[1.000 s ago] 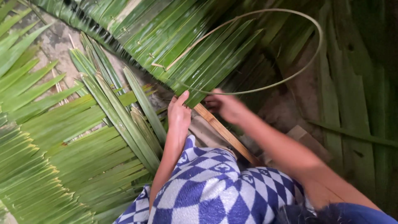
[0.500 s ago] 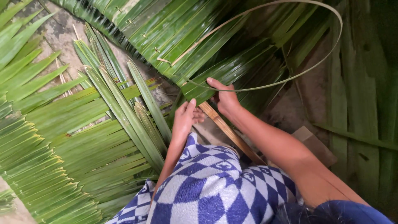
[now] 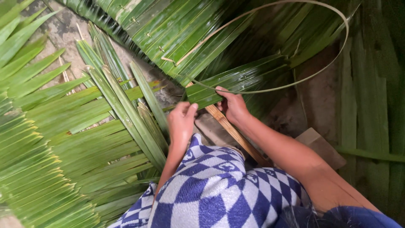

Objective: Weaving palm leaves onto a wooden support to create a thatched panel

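The left hand [image 3: 181, 120] is curled, thumb and fingertips pinched on the near end of a folded green palm leaf [image 3: 236, 82] that lies across the middle of the view. The right hand [image 3: 233, 105] grips the same leaf just beside the left, its fingers wrapped over the leaf's lower edge with the index finger laid along the top. Both hands meet where the leaf folds over a flat wooden slat [image 3: 234, 133], which runs diagonally from under the leaf down toward the person's lap. A thin bent strip [image 3: 337, 55] of pale cane arcs in a wide loop above the hands; one end passes just over the right hand's fingers, the other runs up across a panel of stitched leaves [image 3: 168, 29] at the top of the view. Loose palm fronds [image 3: 63, 126] fan out over the ground to the left, their tips pointing down and left. A blue and white patterned cloth [image 3: 215, 185] covers the person's lap at the bottom. A pale wooden block [image 3: 320, 145] lies on the ground to the right of the right forearm
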